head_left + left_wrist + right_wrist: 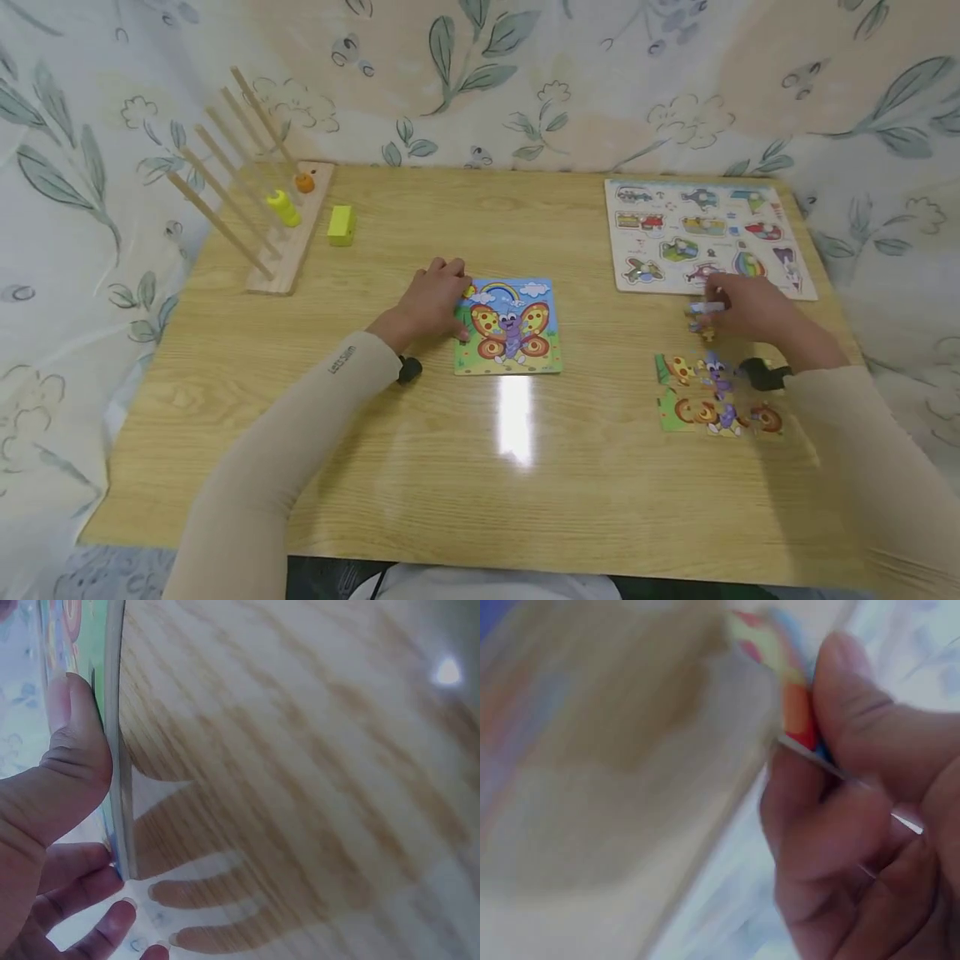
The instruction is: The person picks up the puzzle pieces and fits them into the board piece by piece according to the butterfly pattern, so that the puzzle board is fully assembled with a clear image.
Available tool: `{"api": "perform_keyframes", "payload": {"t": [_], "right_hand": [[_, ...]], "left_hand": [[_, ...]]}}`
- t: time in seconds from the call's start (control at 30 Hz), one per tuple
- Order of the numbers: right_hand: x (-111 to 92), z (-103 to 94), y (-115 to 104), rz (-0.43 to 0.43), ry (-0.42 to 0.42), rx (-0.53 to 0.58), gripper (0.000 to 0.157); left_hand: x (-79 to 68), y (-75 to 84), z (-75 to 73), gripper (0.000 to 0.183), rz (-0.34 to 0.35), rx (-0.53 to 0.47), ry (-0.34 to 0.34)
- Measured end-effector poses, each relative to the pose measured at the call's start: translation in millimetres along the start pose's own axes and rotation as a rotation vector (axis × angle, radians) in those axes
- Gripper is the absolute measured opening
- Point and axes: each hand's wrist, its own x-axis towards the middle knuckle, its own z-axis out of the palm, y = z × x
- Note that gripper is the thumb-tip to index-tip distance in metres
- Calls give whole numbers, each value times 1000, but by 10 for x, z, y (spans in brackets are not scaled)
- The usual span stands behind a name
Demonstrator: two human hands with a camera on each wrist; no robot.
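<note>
A square butterfly puzzle board (512,329) lies flat at the middle of the table. My left hand (435,304) grips its left side, the thumb (75,735) over its face and the fingers by the far corner. At the right, my right hand (753,312) pinches a puzzle piece (787,690), yellow with red spots, orange and blue, between thumb and curled fingers. It is above the table, near the pegboard's front edge. Several loose butterfly puzzle pieces (716,396) lie just in front of this hand. The right wrist view is blurred.
A vehicle puzzle board (626,250) lies at the back right. Back left stands a wooden base (296,250) with several tall slanting pegs, a yellow bead (283,208) and an orange bead (304,182). A yellow block (342,226) sits beside it. Patterned cloth (480,100) hangs behind the table.
</note>
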Motion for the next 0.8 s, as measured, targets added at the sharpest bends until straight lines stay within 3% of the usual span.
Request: {"api": "perform_keyframes", "payload": {"t": [0.2, 0.33, 0.5, 0.8], "right_hand": [[493, 123, -1049, -129, 42, 258, 19], [812, 250, -1457, -133, 17, 330, 21], [1057, 402, -1619, -136, 9, 281, 26], [1054, 438, -1711, -147, 28, 168, 33]], "left_hand": [[13, 8, -11, 84, 26, 51, 10], [23, 28, -33, 81, 50, 67, 16], [25, 41, -63, 82, 41, 55, 3], [31, 62, -36, 85, 29, 68, -2]]}}
